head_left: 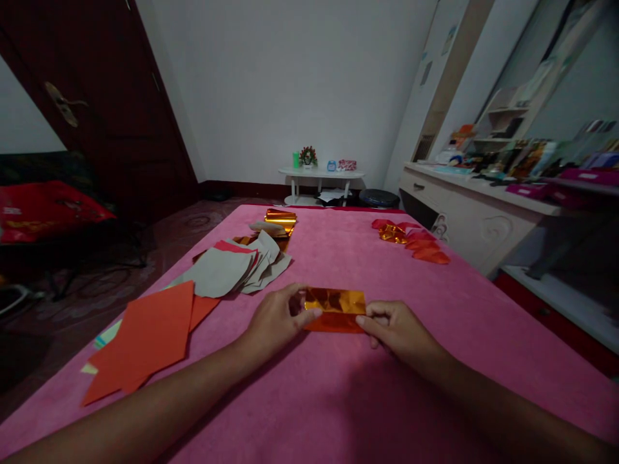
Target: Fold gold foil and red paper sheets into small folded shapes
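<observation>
A shiny gold foil sheet [334, 308], folded into a flat rectangle, lies low over the pink cloth-covered table [338, 399]. My left hand [275, 322] pinches its left end with thumb and fingers closed. At the sheet's right end, my right hand [399, 330] grips it with curled fingers. Both forearms reach in from the bottom edge.
Orange paper sheets [149, 335] lie at the left, grey and red sheets [232, 267] behind them, and gold foil pieces [279, 219] farther back. Folded red and gold pieces [411, 241] sit at the right. A white dresser [474, 219] stands beside the table, a small white table [319, 175] by the wall.
</observation>
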Motion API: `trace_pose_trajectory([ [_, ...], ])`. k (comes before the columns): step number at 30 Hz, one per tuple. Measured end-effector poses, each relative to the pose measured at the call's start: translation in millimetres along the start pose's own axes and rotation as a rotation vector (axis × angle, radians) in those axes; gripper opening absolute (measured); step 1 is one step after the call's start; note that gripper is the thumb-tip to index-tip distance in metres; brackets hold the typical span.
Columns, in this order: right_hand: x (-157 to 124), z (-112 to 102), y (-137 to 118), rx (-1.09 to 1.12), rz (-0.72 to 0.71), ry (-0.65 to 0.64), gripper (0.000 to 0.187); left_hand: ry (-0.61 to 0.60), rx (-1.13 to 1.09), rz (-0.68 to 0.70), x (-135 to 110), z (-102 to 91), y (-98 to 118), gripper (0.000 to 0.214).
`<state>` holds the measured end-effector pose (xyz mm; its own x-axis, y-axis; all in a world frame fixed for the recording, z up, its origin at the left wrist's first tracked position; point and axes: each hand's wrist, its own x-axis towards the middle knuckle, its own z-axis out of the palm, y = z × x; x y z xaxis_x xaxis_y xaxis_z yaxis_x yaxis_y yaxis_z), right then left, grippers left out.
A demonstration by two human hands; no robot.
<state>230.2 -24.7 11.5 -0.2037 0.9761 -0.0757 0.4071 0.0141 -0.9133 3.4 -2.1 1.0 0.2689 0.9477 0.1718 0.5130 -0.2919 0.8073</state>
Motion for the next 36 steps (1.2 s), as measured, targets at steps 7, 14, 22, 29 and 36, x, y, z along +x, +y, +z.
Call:
trace_pose_trajectory([
  [7,17.4,-0.6,8.6,-0.014,0.037,0.198,0.031,-0.023,0.344,0.033,8.9,0.9,0.7,0.080],
  [14,47.8,-1.5,17.4,0.171,0.098,-0.014,0.043,-0.099,0.234,-0.013,21.1,-2.2,-2.6,0.105],
  [22,45.3,2.0,2.3,0.406,0.007,-0.051,0.035,-0.137,-0.626,-0.174,45.7,2.1,-10.5,0.060],
  [29,42.6,5.5,11.0,0.418,-0.089,0.157,0.035,0.052,-0.763,-0.138,42.8,15.2,-1.2,0.037],
  [36,36.9,18.8,5.0,0.580,-0.133,0.076,0.036,0.000,-0.757,-0.105,29.8,27.7,9.5,0.042],
])
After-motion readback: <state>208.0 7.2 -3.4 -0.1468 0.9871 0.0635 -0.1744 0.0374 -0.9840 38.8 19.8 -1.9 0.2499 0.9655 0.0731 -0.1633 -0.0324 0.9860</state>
